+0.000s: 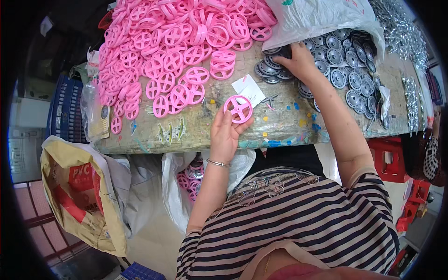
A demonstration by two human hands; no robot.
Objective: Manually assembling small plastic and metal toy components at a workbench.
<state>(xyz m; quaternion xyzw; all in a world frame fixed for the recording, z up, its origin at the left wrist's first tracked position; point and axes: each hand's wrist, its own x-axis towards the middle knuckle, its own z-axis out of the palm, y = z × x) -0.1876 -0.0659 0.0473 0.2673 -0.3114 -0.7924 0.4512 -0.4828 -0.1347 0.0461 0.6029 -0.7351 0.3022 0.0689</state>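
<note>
Grasping pink wheel (240,109) in left fingers (227,117), grip of right fingers (283,60) unclear, red-printed sack (113,228) at left

A worn wooden table (205,136) is marked with blue and yellow paint flecks. Its left and far parts are covered by a large heap of pink spoked wheels (177,39), thinned into loose, overlapping ones toward the near edge. Farther right, round grey discs (353,83) are spread from beneath the mouth of a white plastic bag (322,17). Between the two heaps a white card (249,91) is laid, with small dark pieces (269,100) beside it. Silver tinsel (403,35) is seemingly piled at the right end, where the view is bent.
</note>
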